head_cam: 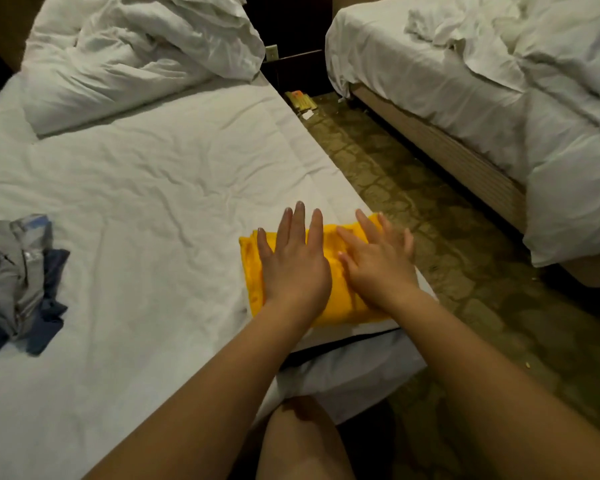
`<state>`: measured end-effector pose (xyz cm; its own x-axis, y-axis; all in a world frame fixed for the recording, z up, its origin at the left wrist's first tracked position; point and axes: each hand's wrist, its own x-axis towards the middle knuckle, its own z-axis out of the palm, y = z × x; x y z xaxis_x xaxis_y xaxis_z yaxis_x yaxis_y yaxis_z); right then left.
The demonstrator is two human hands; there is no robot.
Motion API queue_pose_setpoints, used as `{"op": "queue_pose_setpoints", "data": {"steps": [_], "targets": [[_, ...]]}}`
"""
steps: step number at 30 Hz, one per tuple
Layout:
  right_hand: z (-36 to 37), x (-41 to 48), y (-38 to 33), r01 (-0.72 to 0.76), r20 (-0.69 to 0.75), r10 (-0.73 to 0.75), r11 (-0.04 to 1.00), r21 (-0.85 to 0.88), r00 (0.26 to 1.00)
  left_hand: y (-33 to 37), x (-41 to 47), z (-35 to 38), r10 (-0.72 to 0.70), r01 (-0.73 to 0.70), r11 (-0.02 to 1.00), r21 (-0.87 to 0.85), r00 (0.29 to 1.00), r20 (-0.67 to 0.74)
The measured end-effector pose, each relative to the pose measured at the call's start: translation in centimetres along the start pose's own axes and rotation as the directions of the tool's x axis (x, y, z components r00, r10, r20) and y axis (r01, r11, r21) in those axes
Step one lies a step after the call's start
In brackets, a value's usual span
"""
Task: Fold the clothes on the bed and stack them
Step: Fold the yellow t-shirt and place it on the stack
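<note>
The folded yellow soft cloth (343, 308) lies in the lower middle of the frame, by the right edge of the white-sheeted bed (153, 174), with its long side going left to right. The left hand (293, 268) and right hand (378, 265) press flat on it, each grip spread straight and holding nothing. The crumpled grey and dark blue clothes pile (18, 278) sits well apart at far left, nearer the left hand; a brown patterned floor (430, 237) and a second white bed (465, 98) fill the right.

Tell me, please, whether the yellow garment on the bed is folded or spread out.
Folded: the yellow garment is a compact rectangle at the bed corner, left hand and right hand pressed flat on it.
</note>
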<state>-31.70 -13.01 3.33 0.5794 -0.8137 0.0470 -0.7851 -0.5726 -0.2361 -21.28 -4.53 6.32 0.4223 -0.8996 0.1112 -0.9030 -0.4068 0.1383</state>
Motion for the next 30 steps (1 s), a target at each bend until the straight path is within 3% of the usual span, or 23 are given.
{"op": "queue_pose_setpoints", "data": {"steps": [2, 7, 11, 20, 24, 30], "targets": [[1.0, 0.0, -0.8, 0.055, -0.045, -0.057, 0.998, -0.037, 0.997, -1.0, 0.7, 1.6, -0.013, 0.012, 1.0, 0.004, 0.998, 0.059], [5.0, 0.9, -1.4, 0.079, 0.092, -0.075, 0.996, -0.038, 0.993, -3.6, -0.3, 5.0, -0.09, 0.091, 0.996, -0.01, 0.99, 0.113], [7.2, 1.8, -1.2, 0.069, 0.102, -0.067, 0.997, -0.019, 0.993, -4.3, 0.0, 6.5, -0.119, 0.124, 0.992, -0.037, 0.987, 0.11], [4.7, 1.8, -2.2, 0.033, 0.209, -0.02, 0.998, -0.058, 0.978, -4.4, 0.6, 4.7, -0.081, 0.094, 0.994, -0.054, 0.975, 0.206], [0.3, 0.0, -5.1, -0.03, 0.078, 0.03, 1.0, 0.006, 0.996, -5.1, -1.7, 0.9, -0.02, 0.024, 0.998, -0.05, 0.997, 0.07], [-5.3, -2.8, -13.7, 0.103, -0.18, -0.082, 0.988, 0.112, 0.98, -9.4, -7.1, -6.0, -0.1, 0.096, 0.992, -0.083, 0.994, -0.045]]}}
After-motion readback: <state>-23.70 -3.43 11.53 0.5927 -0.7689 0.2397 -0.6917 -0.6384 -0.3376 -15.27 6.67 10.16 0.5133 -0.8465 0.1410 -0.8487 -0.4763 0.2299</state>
